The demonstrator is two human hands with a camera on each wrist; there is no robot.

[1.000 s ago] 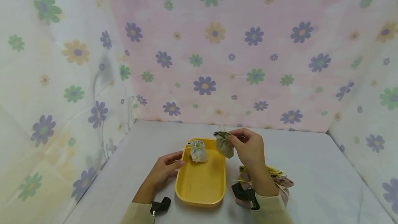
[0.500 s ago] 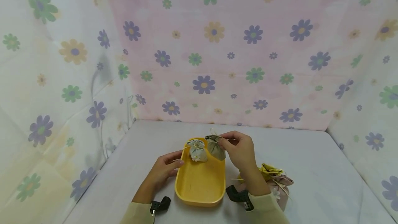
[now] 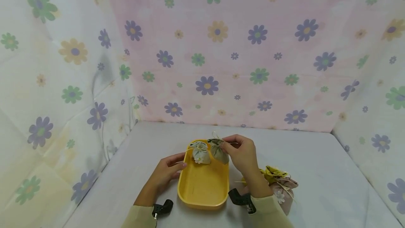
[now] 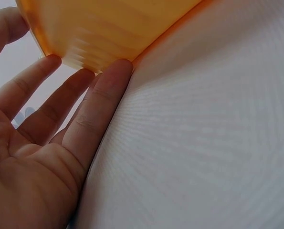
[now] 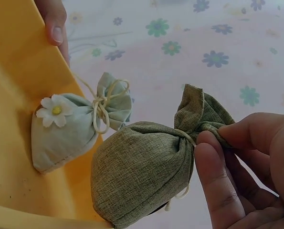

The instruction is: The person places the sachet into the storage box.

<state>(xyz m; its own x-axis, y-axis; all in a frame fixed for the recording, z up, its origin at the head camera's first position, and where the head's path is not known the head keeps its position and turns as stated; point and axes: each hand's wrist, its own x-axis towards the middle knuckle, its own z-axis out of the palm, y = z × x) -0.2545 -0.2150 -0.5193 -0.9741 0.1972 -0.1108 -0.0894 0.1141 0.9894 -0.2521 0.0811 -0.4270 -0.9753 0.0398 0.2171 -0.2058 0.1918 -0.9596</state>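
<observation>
My right hand (image 3: 243,154) pinches the gathered neck of an olive-green drawstring pouch (image 5: 139,169). This pouch is at the far right corner of a yellow tray (image 3: 204,189), its bottom close to the rim; whether it touches the tray is unclear. Inside the tray's far left part sits a pale blue drawstring pouch (image 3: 200,154) with a white flower on its front. My left hand (image 3: 167,171) holds the tray's left side, thumb at the rim. In the left wrist view its fingertips (image 4: 118,71) press against the tray's outer wall.
On the white table (image 3: 319,175), right of the tray, lie a yellow drawstring pouch (image 3: 272,174) and a pinkish one (image 3: 286,196) with a white flower, partly behind my right forearm. Flower-printed cloth (image 3: 207,85) surrounds the table at the back and sides.
My right hand has carried the olive-green pouch left, from beside the tray's right rim to over its far right corner. More of the pouches at right is visible. My left hand stays on the tray.
</observation>
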